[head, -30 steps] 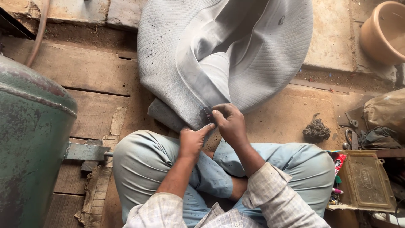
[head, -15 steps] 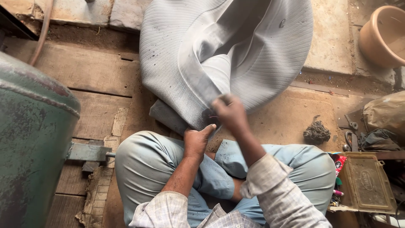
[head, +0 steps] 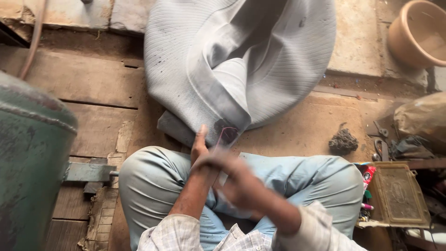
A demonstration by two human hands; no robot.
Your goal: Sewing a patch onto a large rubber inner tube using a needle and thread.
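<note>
The grey rubber tube (head: 241,69) lies on the wooden floor (head: 88,83), folded over itself, directly in front of the knees of the sitting person. Its lower edge carries a dark patch spot (head: 226,135), and this spot is just beside the left hand (head: 200,148). The left hand rests flat against the edge of the tube, with the fingers (head: 202,135) stretched out and touching the rubber next to the spot; they hold nothing. The right hand (head: 237,183) is nearer to the person than the tube, above the lap, and it is blurred, so I cannot tell whether its fingers are closed or whether they hold something.

Left of the tube stands a big green metal tank (head: 28,162), and a small metal bracket (head: 88,172) sticks out from it toward the person's knee. Right of the tube, a dark clump of wire wool (head: 344,142) lies on the floor. Further right of the tube there is a rusty flat tin box (head: 399,195). Above that, at the far right of the tube, sits a clay-coloured bowl (head: 418,32) on the stone slab (head: 357,42).
</note>
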